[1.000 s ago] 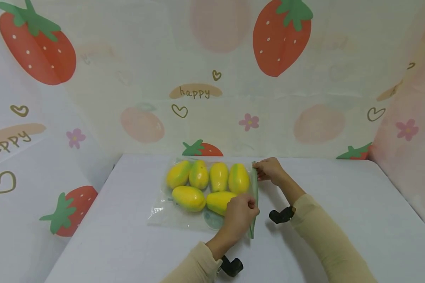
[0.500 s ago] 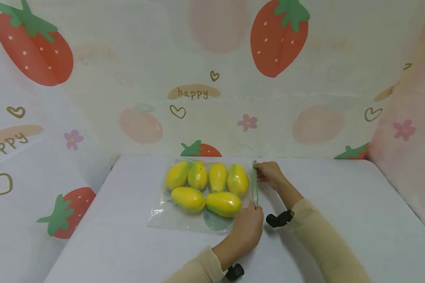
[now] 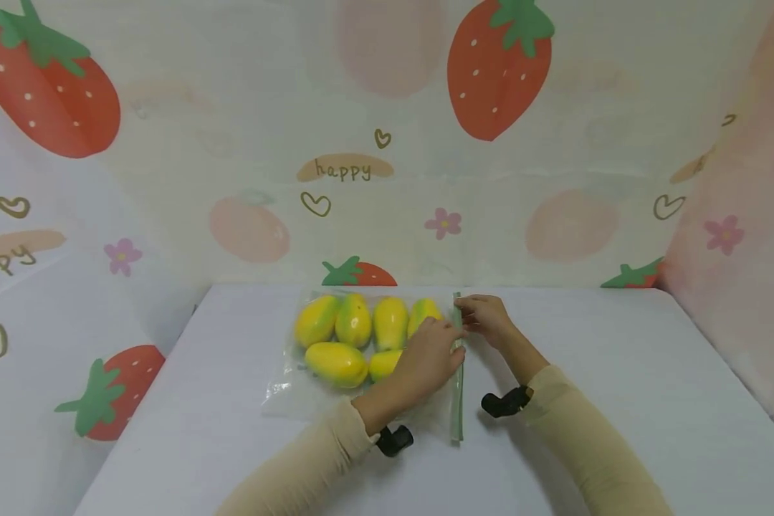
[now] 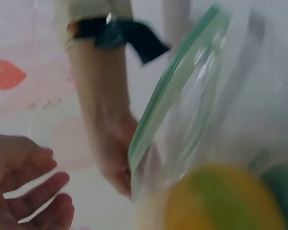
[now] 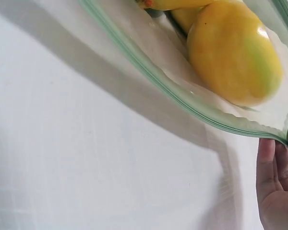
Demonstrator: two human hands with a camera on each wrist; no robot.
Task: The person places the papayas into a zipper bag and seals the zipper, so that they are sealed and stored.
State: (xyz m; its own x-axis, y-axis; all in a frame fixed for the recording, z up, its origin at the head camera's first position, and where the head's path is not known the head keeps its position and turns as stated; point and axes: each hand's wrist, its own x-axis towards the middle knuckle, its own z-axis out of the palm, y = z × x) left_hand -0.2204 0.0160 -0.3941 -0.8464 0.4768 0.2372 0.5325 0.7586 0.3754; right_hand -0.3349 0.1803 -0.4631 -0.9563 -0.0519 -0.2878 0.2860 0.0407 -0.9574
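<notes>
A clear zip bag (image 3: 284, 394) lies on the table with several glossy yellow-green, mango-shaped fruits (image 3: 337, 364) inside. Its green zip strip (image 3: 458, 408) runs along the right side. At the far corner of that strip, my right hand (image 3: 486, 315) pinches the edge between thumb and fingers. In the right wrist view, the two green edges spread apart and meet at the right hand (image 5: 278, 187). Over the bag's right part is my left hand (image 3: 419, 362), covering some fruit. The left wrist view has the left hand (image 4: 26, 182) with loosely bent fingers, apart from the bag.
A white cloth covers the table (image 3: 587, 358). Behind it stands a backdrop (image 3: 374, 229) printed with strawberries, hearts and flowers. A black wrist camera (image 3: 395, 440) sits below the left hand and another black wrist camera (image 3: 506, 402) below the right.
My left hand first slid to grip the zip strip's nearer part, then let go and moved up and left over the fruits. The right hand stays at the far corner.
</notes>
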